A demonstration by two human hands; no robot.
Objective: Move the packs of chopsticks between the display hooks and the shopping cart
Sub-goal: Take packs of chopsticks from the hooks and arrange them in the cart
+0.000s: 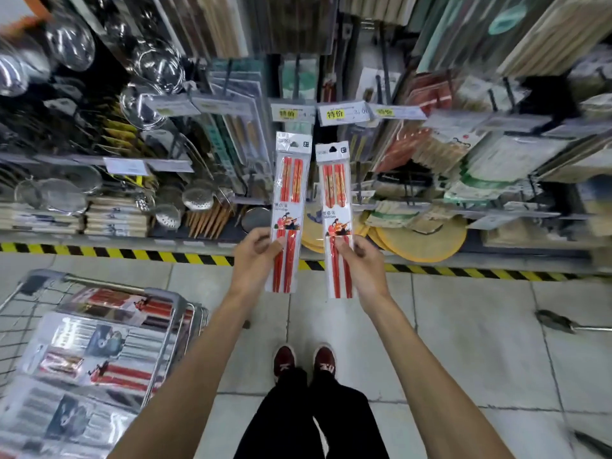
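The left hand (256, 256) grips the left pack (291, 180), the right hand (359, 265) the right pack (335, 187) (both near upright, headers uppermost).

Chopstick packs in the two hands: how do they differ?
The left pack, in the left hand, sits slightly higher than the right pack, in the right hand. The left pack's top leans right, the right pack's leans left, so the tops nearly meet. Both hold red chopsticks, same print, roughly upright.

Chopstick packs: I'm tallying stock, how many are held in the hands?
2. The left pack in the left hand, the right pack in the right hand, both upright. More lie in the cart, some perhaps hidden.
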